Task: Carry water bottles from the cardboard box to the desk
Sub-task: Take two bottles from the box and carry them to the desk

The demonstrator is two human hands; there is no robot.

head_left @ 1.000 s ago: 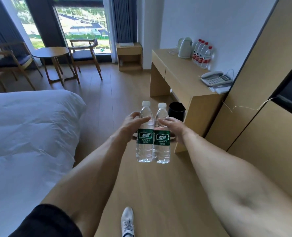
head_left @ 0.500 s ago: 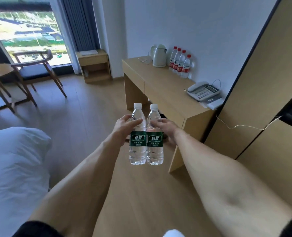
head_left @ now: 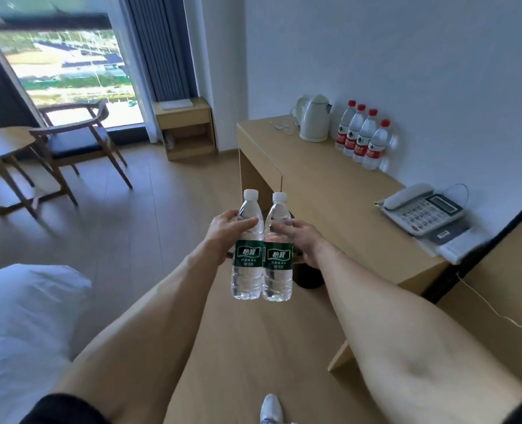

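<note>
Water bottles: left bottle [head_left: 247, 249], right bottle [head_left: 278, 252], full, heavyish, slick plastic. My left hand [head_left: 226, 232] and right hand [head_left: 299, 240] fingers grip their shoulders; I'd favour the labelled waist.

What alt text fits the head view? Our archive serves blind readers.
A person's left hand and right hand each grip a green-labelled water bottle, held side by side above the floor before a wooden desk. On the desk stand a kettle, four red-capped bottles and a telephone.
</note>
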